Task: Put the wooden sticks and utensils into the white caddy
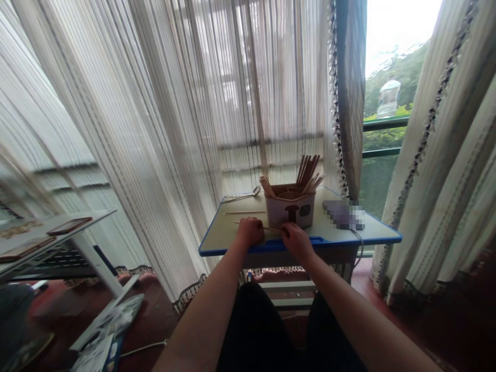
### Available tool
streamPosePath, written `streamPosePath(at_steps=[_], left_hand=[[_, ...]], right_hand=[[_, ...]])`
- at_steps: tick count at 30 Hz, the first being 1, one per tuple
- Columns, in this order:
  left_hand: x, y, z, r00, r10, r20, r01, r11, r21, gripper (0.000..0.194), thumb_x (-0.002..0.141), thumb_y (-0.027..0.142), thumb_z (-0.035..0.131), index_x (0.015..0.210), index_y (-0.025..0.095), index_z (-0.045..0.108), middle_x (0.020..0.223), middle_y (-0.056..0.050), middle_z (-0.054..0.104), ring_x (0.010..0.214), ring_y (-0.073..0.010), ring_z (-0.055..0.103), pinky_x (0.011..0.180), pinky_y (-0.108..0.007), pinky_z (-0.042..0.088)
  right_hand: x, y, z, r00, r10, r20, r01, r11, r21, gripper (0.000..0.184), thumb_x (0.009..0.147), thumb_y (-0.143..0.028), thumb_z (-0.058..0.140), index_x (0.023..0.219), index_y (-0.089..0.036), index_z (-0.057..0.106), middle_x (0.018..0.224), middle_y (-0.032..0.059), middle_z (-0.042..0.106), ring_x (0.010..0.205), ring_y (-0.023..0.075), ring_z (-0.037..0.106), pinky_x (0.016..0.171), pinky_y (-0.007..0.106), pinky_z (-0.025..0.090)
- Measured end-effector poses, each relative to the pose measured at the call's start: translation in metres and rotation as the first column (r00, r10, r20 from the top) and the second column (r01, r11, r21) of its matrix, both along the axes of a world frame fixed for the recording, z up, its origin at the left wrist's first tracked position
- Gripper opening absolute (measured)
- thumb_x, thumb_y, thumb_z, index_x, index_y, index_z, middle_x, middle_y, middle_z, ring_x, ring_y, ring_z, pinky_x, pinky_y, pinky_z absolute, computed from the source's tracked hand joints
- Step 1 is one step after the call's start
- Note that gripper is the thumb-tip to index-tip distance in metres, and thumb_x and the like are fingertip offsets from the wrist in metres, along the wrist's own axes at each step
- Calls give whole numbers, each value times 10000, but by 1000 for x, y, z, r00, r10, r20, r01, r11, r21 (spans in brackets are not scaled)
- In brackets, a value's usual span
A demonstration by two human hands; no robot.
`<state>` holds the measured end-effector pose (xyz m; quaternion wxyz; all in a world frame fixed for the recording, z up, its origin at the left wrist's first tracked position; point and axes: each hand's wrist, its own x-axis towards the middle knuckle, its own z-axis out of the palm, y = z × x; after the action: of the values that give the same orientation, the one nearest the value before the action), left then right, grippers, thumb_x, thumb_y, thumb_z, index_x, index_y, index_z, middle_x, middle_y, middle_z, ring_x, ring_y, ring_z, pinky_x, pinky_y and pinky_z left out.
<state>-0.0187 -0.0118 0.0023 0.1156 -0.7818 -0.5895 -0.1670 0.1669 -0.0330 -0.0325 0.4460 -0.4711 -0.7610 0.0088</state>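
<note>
My left hand (250, 231) is closed in a loose fist at the near edge of a small blue-rimmed desk (232, 249). My right hand (295, 236) is closed beside it. A thin wooden chopstick (271, 228) runs between the two hands, and both appear to pinch it. Just behind the hands stands a white holder (290, 209) with a mushroom picture, full of wooden chopsticks (307, 169) and wooden spoons. Another chopstick (244, 212) lies flat on the desk to the left, and a metal spoon (244, 196) lies beyond it.
Striped sheer curtains (174, 113) hang close behind and left of the desk. A dark object with a cable (344, 214) lies on the desk's right side. A white side table (58, 230) stands at the left, with papers (112, 323) on the floor. My dark-clothed knees (267, 330) sit below the desk.
</note>
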Motion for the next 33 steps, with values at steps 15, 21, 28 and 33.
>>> streamPosePath(at_steps=[15,21,28,33], left_hand=[[2,1,2,996,72,56,-75,996,50,280,809,297,457,839,186,712,894,-92,696,865,-215,628,816,-328,413],[2,7,1,979,184,90,-182,983,-25,274,853,265,411,908,170,663,966,-101,681,920,-214,627,811,-314,417],[2,4,1,980,185,81,-181,982,-50,290,843,294,421,898,174,680,986,-106,681,947,-225,623,815,-316,422],[1,5,1,976,208,69,-203,977,-70,305,838,303,419,911,170,684,973,-123,684,928,-233,632,794,-315,432]], right_hand=[[32,-3,39,988,139,68,-145,985,92,182,870,-243,449,869,-190,623,878,69,623,790,171,593,736,296,471],[102,-2,168,976,-59,-211,151,878,455,215,859,-347,492,907,-173,609,885,67,613,648,135,563,607,267,467],[132,2,221,900,-394,186,256,823,508,269,893,-287,416,956,-160,644,936,97,606,754,183,582,663,288,431],[128,6,203,809,-481,338,314,840,442,294,905,-241,375,1018,-184,640,986,99,607,836,202,588,683,290,419]])
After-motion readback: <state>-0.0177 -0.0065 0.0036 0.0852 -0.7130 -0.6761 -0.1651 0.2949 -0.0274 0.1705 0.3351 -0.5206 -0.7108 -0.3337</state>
